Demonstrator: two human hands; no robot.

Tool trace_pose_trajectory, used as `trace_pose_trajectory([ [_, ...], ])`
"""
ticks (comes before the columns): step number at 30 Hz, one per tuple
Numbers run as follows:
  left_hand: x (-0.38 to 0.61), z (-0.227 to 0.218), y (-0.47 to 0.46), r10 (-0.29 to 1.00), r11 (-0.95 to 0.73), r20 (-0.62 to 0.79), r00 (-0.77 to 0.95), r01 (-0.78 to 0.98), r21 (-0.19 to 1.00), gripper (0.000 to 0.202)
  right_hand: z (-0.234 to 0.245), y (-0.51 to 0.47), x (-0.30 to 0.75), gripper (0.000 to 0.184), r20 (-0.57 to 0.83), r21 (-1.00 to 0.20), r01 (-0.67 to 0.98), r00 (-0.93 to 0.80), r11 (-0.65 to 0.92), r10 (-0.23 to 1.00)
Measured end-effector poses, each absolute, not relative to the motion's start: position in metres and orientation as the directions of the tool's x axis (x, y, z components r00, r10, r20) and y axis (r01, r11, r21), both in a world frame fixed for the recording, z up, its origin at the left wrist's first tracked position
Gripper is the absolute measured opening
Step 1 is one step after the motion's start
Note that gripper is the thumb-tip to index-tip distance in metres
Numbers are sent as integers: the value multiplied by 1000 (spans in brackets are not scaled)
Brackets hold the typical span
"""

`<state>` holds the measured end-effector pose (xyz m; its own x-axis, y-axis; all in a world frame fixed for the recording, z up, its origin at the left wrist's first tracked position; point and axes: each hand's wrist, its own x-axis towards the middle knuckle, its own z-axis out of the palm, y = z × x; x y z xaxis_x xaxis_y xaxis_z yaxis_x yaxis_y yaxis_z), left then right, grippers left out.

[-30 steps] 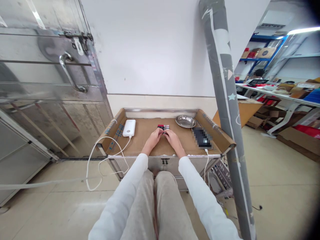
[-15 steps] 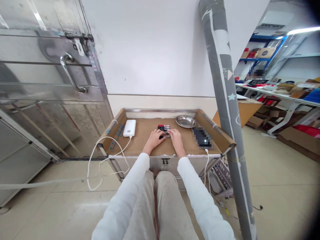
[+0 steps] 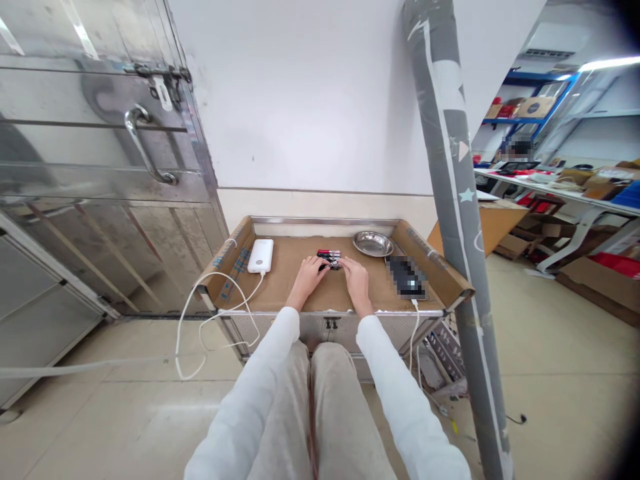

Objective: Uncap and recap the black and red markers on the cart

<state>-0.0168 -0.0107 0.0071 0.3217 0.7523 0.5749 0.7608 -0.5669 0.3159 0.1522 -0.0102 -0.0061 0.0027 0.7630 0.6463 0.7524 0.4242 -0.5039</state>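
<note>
Several markers lie side by side in a small row on the brown cardboard top of the cart, a red marker (image 3: 328, 252) at the far side and black markers (image 3: 327, 257) nearer me. At the near side of the row, my left hand (image 3: 307, 277) has its fingertips closed on the left end of a black marker (image 3: 334, 267). Its right end is between the fingertips of my right hand (image 3: 357, 277). My fingers partly cover this marker and the ends of the row.
Left on the cardboard top (image 3: 285, 257) is a white power bank (image 3: 261, 256) with a looping white cable (image 3: 181, 327). A metal dish (image 3: 373, 244) and a blurred dark phone (image 3: 406, 277) sit right. A grey wrapped roll (image 3: 453, 200) leans by the cart; a metal door (image 3: 100, 153) stands left.
The near black marker has moved away from me, up against the row, with both hands following it. My right hand's fingers have drawn in to its right end.
</note>
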Motion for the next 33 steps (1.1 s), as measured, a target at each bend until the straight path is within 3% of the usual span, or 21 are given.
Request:
trace_pose_trajectory([
  [10, -18, 6, -8, 716, -617, 623, 316, 704, 352, 19, -3, -14, 148, 27, 605, -537, 710, -54, 457, 794],
  [19, -22, 6, -11, 757, -404, 649, 75, 834, 375, 19, -5, -10, 150, 28, 642, -452, 780, -53, 433, 765],
  [25, -26, -1, -7, 747, -323, 664, -29, 857, 401, 20, -12, -4, 149, 17, 598, -401, 779, -176, 482, 782],
  [30, -25, 0, -6, 749, -336, 662, -28, 845, 416, 19, -19, 1, 148, 12, 576, -380, 778, -224, 500, 786],
  [33, -22, 4, -9, 767, -408, 639, 62, 816, 410, 15, -20, 1, 149, 12, 569, -398, 765, -226, 506, 790],
])
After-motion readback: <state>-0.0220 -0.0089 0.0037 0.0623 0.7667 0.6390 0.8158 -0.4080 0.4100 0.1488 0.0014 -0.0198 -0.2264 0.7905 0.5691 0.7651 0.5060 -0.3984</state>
